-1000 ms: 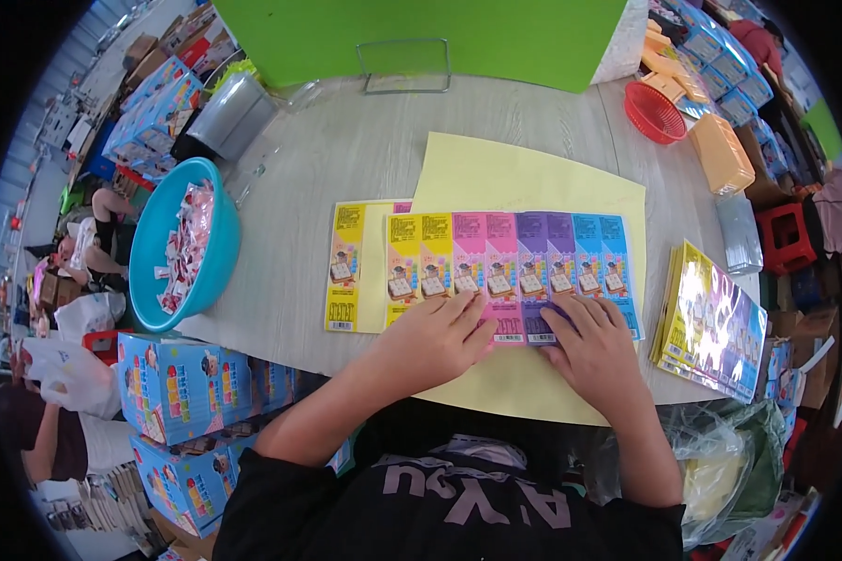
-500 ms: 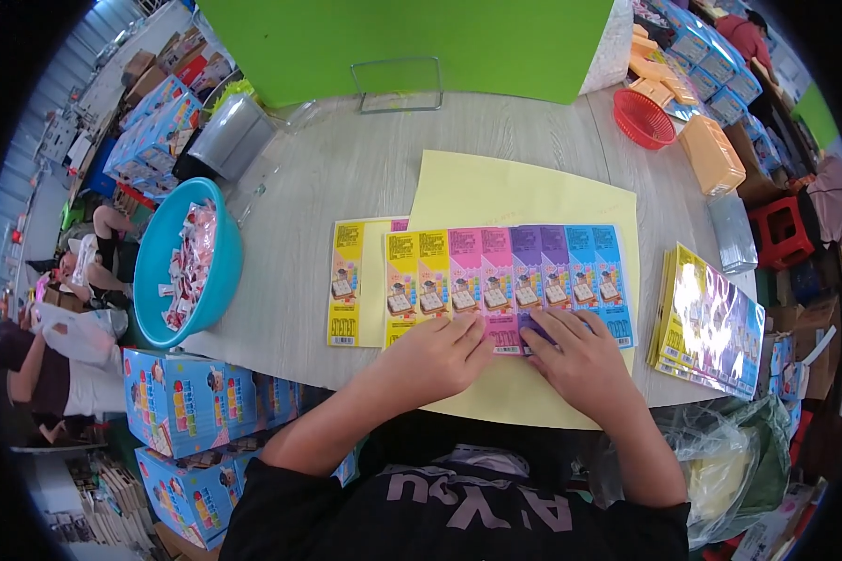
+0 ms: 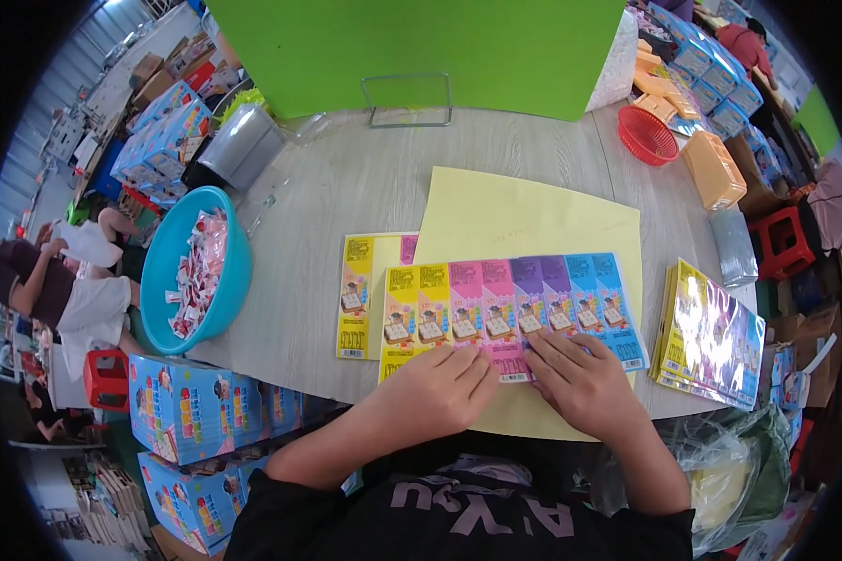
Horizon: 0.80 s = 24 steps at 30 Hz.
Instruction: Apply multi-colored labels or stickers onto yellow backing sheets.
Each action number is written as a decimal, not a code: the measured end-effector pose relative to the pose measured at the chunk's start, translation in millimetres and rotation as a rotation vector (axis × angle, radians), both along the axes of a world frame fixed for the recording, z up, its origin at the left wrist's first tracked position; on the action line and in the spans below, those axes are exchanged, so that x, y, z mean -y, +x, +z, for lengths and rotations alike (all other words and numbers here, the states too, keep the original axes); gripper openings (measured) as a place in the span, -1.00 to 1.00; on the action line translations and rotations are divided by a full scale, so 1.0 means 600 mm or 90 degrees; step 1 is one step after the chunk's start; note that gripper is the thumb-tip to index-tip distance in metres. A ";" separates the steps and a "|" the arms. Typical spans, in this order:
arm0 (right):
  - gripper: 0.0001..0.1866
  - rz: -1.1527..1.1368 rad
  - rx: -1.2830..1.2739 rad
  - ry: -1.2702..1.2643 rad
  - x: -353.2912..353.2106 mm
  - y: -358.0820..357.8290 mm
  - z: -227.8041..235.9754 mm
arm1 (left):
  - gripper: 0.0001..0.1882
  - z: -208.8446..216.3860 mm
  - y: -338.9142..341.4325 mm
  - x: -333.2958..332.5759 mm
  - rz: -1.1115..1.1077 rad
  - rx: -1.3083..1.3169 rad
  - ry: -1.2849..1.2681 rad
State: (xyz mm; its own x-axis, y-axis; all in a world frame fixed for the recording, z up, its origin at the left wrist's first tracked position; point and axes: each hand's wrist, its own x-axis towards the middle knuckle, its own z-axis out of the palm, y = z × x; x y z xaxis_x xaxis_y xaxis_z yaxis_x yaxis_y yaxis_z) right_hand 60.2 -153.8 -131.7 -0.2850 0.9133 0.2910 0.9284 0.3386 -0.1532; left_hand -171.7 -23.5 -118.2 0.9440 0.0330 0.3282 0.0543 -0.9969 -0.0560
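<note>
A glossy printed card sheet (image 3: 482,304) with yellow, pink, purple and blue strips lies in front of me. My left hand (image 3: 449,388) is closed on its near edge below the pink strips, fingers bent and close together. Just to the right, my right hand (image 3: 575,379) grips the same edge below the purple and blue strips, its fingers over the top. What the fingers do under the sheet is hidden. Beneath is a large pale yellow paper (image 3: 533,206). Another printed sheet (image 3: 354,299) sticks out on the left, partly covered.
A turquoise basin (image 3: 240,271) of small packets stands at the left. To the right are a stack of printed sheets (image 3: 711,332), a red basket (image 3: 647,136) and an orange plastic piece (image 3: 714,168). A green board (image 3: 421,47) with a wire stand (image 3: 407,122) closes the back.
Both hands and the printed sheet have slid toward me over the yellow paper, and the view has shifted slightly. At the far left, a person now stands more in view.
</note>
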 end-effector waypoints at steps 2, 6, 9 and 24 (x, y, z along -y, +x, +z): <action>-0.69 0.019 0.022 0.061 0.003 0.000 0.013 | -0.74 0.017 -0.005 0.002 -0.005 -0.002 -0.001; -0.78 0.001 0.048 0.135 0.011 -0.008 0.043 | -0.70 0.063 -0.014 0.000 0.035 -0.017 -0.022; -0.82 -0.019 0.093 0.193 0.018 -0.010 0.056 | -0.64 0.078 -0.029 -0.012 0.077 -0.043 -0.070; -0.78 0.012 0.140 0.187 0.038 0.002 0.049 | -0.68 0.037 -0.053 -0.028 0.079 -0.010 -0.092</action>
